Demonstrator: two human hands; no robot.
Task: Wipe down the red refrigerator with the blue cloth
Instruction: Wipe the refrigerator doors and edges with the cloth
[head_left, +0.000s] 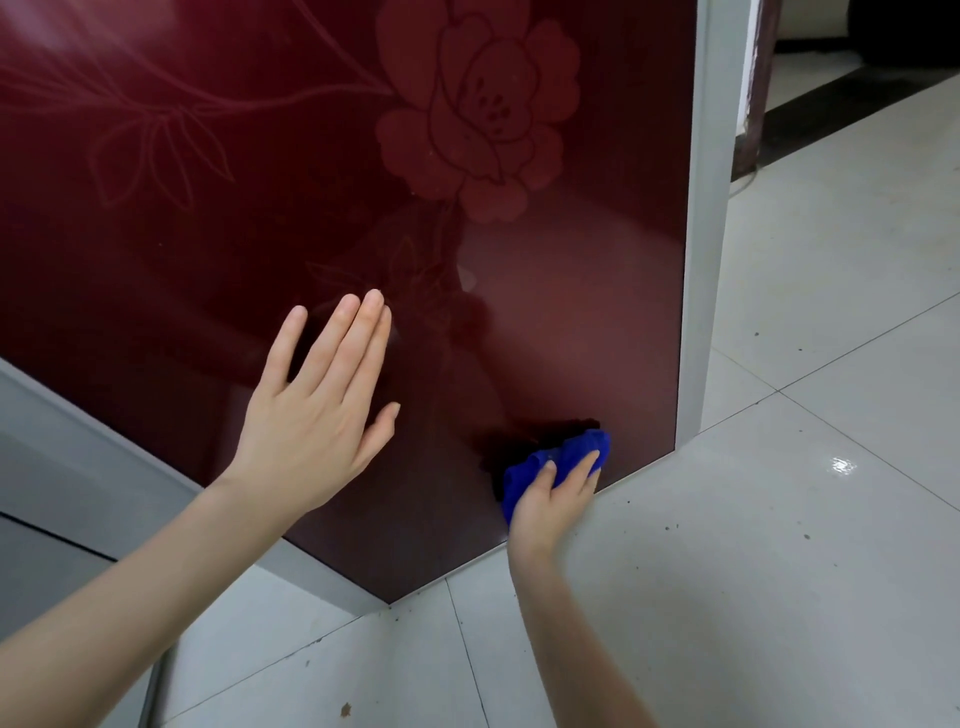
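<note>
Pressing a bunched blue cloth against the lower corner of the red refrigerator, the right hand works at about 5 o'clock in the view, just above where the glossy door meets the tiled floor. The main risk is the cloth slipping off the bottom edge and dragging over the floor, which carries dark specks of grit. Dirt picked up there would likely smear or scratch the mirror-like panel on the next stroke. A second risk comes from the left hand, at about 8 o'clock. It is released, fingers straight and close together, palm facing the door. Whether the palm touches the surface cannot be told, but any contact would probably leave fresh fingerprints on the gloss. The right hand is grasping the cloth, fingers curled over its top and pinning it to the door. The cloth bulges out beyond the fingertips toward the hand's 12 and 1 o'clock, and a fold shows along the hand's 9 o'clock side. The rest lies hidden under the palm. A pale flower pattern fills the door at 12 o'clock, well apart from the cloth, and a grey frame runs down the door's edge at 3 o'clock.
</note>
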